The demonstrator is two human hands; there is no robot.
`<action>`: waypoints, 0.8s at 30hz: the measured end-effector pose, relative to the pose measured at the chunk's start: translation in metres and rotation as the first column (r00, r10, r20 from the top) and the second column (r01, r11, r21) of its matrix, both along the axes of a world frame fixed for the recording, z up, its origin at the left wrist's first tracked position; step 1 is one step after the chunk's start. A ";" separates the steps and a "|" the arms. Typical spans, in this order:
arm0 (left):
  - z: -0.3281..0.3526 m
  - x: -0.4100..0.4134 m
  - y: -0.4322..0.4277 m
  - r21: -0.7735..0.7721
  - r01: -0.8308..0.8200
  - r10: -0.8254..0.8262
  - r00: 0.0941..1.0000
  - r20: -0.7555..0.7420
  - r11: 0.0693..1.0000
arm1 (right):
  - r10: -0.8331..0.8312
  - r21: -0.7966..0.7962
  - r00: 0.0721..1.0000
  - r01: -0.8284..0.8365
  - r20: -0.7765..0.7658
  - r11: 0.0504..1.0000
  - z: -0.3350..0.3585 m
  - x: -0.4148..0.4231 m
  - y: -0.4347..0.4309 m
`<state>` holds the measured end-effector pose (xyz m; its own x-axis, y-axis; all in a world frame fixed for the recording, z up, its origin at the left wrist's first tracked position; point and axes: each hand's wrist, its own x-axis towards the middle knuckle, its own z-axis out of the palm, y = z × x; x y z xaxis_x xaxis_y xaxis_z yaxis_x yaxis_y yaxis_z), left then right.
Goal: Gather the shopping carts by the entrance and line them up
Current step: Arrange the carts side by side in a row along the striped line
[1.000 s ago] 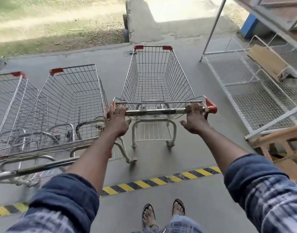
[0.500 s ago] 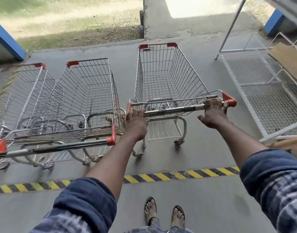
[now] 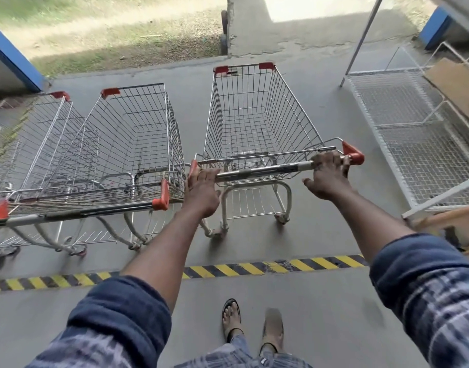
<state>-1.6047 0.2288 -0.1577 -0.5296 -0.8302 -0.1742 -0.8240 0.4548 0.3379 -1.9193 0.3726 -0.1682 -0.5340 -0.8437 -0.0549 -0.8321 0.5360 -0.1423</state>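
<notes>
**Hazard-striped floor strip** [image 3: 228,269]: nearest item, running left to right across the grey concrete. The person stands on its near side.

**Left hand** [image 3: 201,192]: fingers hooked over the left end of the handle bar [image 3: 262,170]. Whether the thumb wraps underneath cannot be told.

**Right hand** [image 3: 327,179]: fingers curled over the bar's right end, just inside the red end cap [image 3: 354,155].

**Wire shopping cart** [image 3: 254,120]: just beyond the strip, rightmost of three, basket empty, nose pointing away.
- Probably light for its bulk, with a stiff steel frame.
- Rolls freely on castors that may swing it off line.
- The bare metal bar could be slick. A wide hold at both ends of the bar looks best for steering.

**Middle cart** [image 3: 137,144]: immediately left, its near right corner close to the left hand. Whether they touch cannot be told.

**Left cart** [image 3: 42,134]: at the left edge, close against the middle cart.

**Wire mesh racks** [image 3: 414,144]: lying at the right, apart from the carts.

**Grass verge** [image 3: 108,35]: farthest.
</notes>
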 end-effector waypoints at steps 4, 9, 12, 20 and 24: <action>0.001 0.003 0.007 -0.005 -0.011 0.011 1.000 -0.023 1.000 | -0.003 0.010 1.000 0.002 0.016 1.000 0.000 0.007 0.011; 0.009 0.011 0.011 -0.003 -0.065 0.065 0.998 -0.019 0.998 | -0.012 0.036 0.996 0.008 0.092 0.999 -0.007 0.017 0.021; 0.013 0.012 0.017 -0.056 -0.069 0.065 0.995 -0.073 0.996 | -0.004 0.023 0.996 0.002 0.085 1.000 -0.007 0.017 0.026; 0.017 0.026 0.020 -0.063 -0.122 0.111 0.982 -0.155 0.990 | 0.006 -0.014 0.999 -0.005 0.050 1.000 -0.007 0.024 0.038; 0.026 0.036 0.014 -0.098 -0.061 0.049 0.991 -0.126 0.993 | 0.004 -0.070 0.999 -0.001 0.042 0.998 -0.004 0.028 0.041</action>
<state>-1.5689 0.2427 -0.1313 -0.4947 -0.8687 -0.0242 -0.8037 0.4467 0.3931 -1.8914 0.4135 -0.1725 -0.5306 -0.8474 -0.0181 -0.8259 0.5217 -0.2138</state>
